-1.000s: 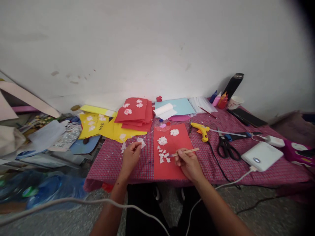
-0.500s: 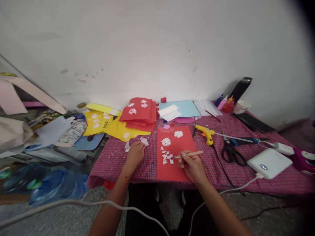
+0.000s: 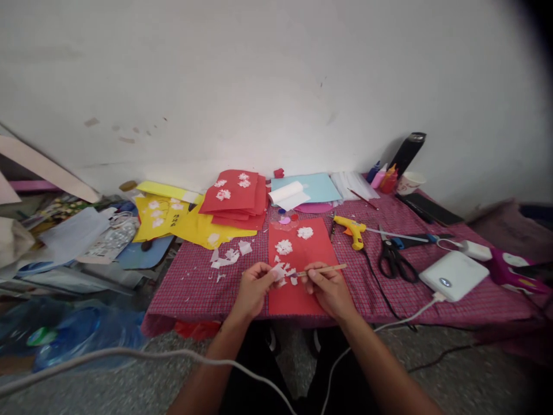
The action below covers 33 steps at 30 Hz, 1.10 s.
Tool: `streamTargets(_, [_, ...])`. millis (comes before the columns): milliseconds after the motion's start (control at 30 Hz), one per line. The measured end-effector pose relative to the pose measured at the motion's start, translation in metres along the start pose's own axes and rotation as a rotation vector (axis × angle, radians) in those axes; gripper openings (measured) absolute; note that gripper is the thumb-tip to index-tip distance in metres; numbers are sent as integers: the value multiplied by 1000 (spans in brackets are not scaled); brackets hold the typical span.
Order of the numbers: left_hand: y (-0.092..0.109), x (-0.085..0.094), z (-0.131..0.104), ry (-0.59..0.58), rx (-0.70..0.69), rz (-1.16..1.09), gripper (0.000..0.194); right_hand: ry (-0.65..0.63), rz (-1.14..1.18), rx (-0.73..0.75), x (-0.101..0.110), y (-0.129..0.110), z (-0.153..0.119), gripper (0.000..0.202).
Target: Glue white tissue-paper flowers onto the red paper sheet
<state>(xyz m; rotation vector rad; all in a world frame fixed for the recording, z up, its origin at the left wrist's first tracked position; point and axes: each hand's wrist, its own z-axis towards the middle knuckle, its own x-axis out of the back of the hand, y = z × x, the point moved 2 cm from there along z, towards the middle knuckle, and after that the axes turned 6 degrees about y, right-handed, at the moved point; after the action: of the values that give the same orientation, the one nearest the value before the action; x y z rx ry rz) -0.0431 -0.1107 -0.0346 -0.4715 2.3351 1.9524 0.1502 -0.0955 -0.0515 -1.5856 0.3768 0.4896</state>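
Observation:
A red sheet (image 3: 298, 300) lies on the checked cloth in front of me, with two white paper flowers, one (image 3: 305, 232) near its top and one (image 3: 284, 247) at its left side. Below them are scattered white paper bits. My left hand (image 3: 256, 288) pinches a white paper piece (image 3: 277, 271) over the sheet's left edge. In my right hand (image 3: 330, 291) is a thin wooden stick (image 3: 330, 268), its tip among the bits, close to the held piece. More torn white paper (image 3: 227, 259) lies to the left of the sheet.
Behind lie stacked red sheets (image 3: 228, 196), yellow paper (image 3: 190, 230), a blue sheet (image 3: 322, 187) and a small palette (image 3: 283, 227). On the right are a yellow glue gun (image 3: 355, 233), black scissors (image 3: 395, 262) and a white box (image 3: 453, 276). White cables hang in front.
My left hand has moved right from the loose paper scraps to the red sheet, now with a piece pinched in it. The camera view has shifted slightly to the right.

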Motion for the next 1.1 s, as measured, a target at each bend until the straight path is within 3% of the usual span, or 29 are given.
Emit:
streamTargets(167, [-15, -14, -4, -2, 59, -57, 35, 3, -18, -3, 0, 2, 1, 17])
streamTargets(1100, [-21, -9, -4, -79, -17, 107, 26, -19, -173, 56, 7, 16, 3, 12])
